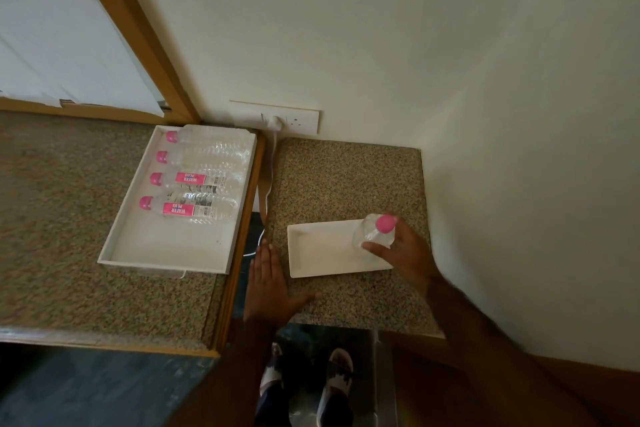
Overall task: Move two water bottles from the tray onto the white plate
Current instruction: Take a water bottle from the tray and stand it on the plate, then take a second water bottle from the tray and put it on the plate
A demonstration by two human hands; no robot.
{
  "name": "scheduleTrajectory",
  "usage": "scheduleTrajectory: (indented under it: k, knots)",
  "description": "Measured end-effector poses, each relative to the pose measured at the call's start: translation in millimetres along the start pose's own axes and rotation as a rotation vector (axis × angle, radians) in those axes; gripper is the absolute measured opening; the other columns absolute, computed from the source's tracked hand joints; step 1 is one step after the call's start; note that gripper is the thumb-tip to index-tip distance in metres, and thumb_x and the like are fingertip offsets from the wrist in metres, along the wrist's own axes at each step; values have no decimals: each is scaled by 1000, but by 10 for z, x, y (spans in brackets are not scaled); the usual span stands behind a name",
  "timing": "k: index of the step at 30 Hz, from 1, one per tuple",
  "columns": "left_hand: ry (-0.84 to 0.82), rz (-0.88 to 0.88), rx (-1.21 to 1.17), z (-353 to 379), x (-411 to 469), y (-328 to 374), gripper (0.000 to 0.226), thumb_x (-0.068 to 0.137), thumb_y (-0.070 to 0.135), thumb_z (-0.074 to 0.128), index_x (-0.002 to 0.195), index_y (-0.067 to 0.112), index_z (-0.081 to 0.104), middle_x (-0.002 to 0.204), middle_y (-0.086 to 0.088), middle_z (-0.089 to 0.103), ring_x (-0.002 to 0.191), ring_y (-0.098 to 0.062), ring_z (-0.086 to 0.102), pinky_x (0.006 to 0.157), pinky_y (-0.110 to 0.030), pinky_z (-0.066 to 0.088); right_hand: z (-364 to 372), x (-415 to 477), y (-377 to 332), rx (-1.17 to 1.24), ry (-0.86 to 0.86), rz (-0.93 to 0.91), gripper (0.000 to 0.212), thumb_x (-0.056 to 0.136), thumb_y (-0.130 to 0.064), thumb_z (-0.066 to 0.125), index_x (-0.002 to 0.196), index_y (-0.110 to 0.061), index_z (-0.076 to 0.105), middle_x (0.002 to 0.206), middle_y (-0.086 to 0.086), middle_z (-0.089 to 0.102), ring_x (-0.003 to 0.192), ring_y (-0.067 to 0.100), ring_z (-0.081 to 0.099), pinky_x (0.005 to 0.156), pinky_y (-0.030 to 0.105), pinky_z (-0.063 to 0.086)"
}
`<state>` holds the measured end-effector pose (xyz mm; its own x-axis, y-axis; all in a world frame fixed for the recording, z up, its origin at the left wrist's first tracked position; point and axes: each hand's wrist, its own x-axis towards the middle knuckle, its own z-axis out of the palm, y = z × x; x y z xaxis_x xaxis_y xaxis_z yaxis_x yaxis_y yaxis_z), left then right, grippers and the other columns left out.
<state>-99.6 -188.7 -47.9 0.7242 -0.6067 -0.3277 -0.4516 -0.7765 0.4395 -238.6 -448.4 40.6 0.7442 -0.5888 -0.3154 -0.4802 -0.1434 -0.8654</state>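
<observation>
Speckled brown granite covers the table, which stands in two parts with a dark gap between them, below a cream wall that fills the view from 12 to 3 o'clock. At 9 o'clock of the gap lies the white tray, a shallow rectangular box with a raised rim; four clear plastic water bottles lie on their sides in its far half, side by side, pink caps pointing to 9 o'clock, two of them showing pink labels. At 3 o'clock of the gap, on the smaller part of the table, sits the white plate, rectangular with a low rim and bare across its middle. The right hand is closed around a fifth bottle, fingers wrapped on its clear ribbed body just below the pink cap; this bottle stands roughly upright over the plate's 3 o'clock end, though whether its base touches the plate cannot be told. The left hand lies flat and spread, fingers apart, holding nothing, at the table's near edge just beside the plate's 9 o'clock end.
</observation>
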Motion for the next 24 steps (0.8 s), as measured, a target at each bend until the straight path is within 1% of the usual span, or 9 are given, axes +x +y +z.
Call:
scheduleTrajectory:
  k: [1,2,5,6,11,14,19,21,24]
  knots:
    - [7,13,3,-44,-3,19,156,62,105,53,165,7,-12,174,-14,-19,161,-27,-16,132,-49,1,-29,-1,-88,10,11,-13,94,61,-81,75,143,-48,44,145,-21,54,131,8,53,96,18,45]
    - [10,28,5,-74,-3,42,154,63,106,48,165,7,-12,174,-14,-19,161,-27,-15,133,-50,2,-62,12,-161,17,22,-23,99,64,-87,66,148,-42,40,152,-14,48,137,11,48,101,21,42]
    - [72,95,-1,-261,13,118,149,66,109,35,165,8,-10,173,-12,-19,161,-25,-15,132,-48,2,-180,77,-545,-8,72,-87,100,72,-92,50,154,-36,35,163,-5,36,146,16,40,118,46,36]
    - [84,118,10,-332,33,142,147,67,109,34,165,8,-9,172,-11,-19,160,-24,-16,132,-48,1,-216,113,-685,-24,81,-120,98,75,-91,48,155,-36,35,163,-5,36,146,15,39,119,48,35]
    - [165,188,55,-800,162,206,144,70,107,33,166,6,-6,175,-15,-14,162,-27,-13,133,-49,4,-257,316,-1377,-153,99,-308,93,80,-87,49,156,-35,30,165,-6,32,148,7,30,118,36,30]
    - [232,173,38,-1133,236,205,144,69,106,32,166,7,-4,175,-15,-12,163,-28,-11,133,-50,4,-158,455,-1702,-276,77,-417,94,85,-83,47,159,-35,18,169,-7,20,151,1,17,118,29,20]
    - [367,108,46,-1662,328,73,143,71,103,35,165,3,-3,175,-18,-9,162,-33,-7,131,-49,2,195,673,-2161,-519,28,-555,104,84,-87,36,162,-24,8,171,-2,8,156,9,6,119,30,14]
    - [422,75,49,-1819,333,-91,143,71,102,38,165,2,-2,175,-18,-7,163,-33,-5,131,-49,3,422,714,-2300,-535,-9,-582,104,85,-86,36,162,-21,8,171,-1,8,156,11,6,118,30,13]
    - [481,33,50,-1961,310,-395,143,72,101,42,165,2,-3,176,-18,-7,163,-33,-3,132,-50,5,808,751,-2426,-497,-51,-571,96,91,-75,41,162,-19,9,171,0,8,156,12,6,122,33,15]
